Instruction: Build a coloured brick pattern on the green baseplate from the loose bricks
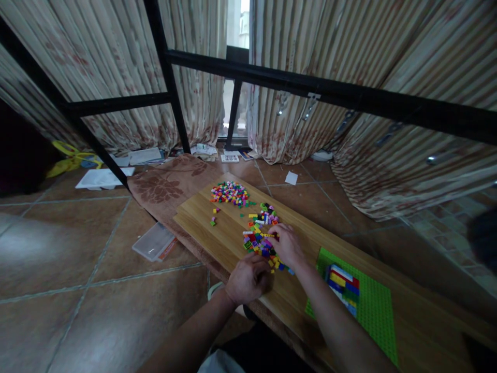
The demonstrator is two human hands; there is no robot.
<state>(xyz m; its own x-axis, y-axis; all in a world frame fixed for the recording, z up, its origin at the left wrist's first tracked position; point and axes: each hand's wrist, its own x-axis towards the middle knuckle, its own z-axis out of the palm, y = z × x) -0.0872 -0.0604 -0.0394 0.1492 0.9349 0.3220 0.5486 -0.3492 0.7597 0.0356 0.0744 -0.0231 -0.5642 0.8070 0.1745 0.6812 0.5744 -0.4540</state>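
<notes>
A heap of toy building bricks in many colours lies loose on the wooden board. At its right side my right hand pinches a long yellow brick between thumb and fingers. My left hand is curled closed at the heap's near edge; what its fingers hold, if anything, is hidden. To the right, a green baseplate bears a block of joined bricks in white, red, yellow, blue and green. My right forearm passes over the baseplate's left part.
A second pile of smaller bricks sits at the board's far end, with a few stray pieces near it. The wooden board rests on a brown cloth. A clear plastic lid lies on the tiled floor. Black metal bars cross beyond.
</notes>
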